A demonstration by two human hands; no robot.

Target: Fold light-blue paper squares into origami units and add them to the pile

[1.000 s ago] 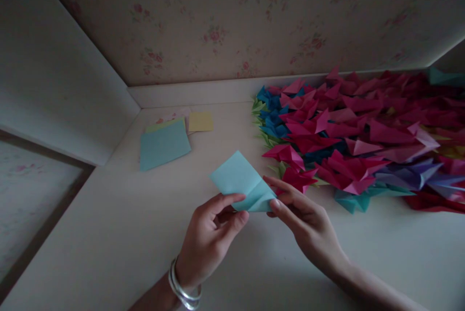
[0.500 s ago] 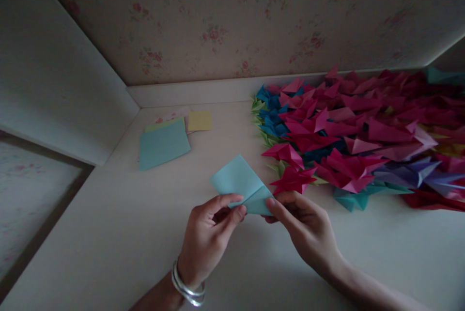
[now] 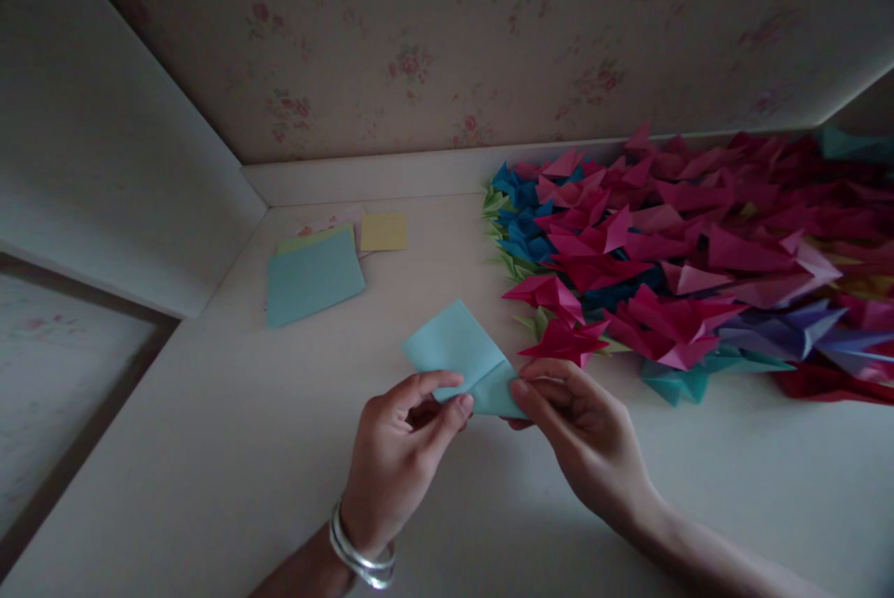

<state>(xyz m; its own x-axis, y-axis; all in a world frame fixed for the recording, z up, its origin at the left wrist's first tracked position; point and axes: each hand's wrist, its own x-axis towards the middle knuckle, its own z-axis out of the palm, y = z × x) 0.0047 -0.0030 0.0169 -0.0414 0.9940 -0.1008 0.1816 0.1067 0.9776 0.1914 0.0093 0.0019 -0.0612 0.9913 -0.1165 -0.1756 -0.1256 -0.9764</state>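
Over the bench (image 3: 209,449), well out from its back edge, my left hand (image 3: 401,458) and right hand (image 3: 593,440) pinched a light-blue paper (image 3: 453,342).
The fold called for a steady left grip at the lower left, edges lined up, while the right thumb pressed evenly at the lower right; hard squeezing, I judged, might have wrinkled it. The paper looked smooth and plain, its broad upper part pointed away from me, its smaller flap (image 3: 497,391) lying below a slanting crease.
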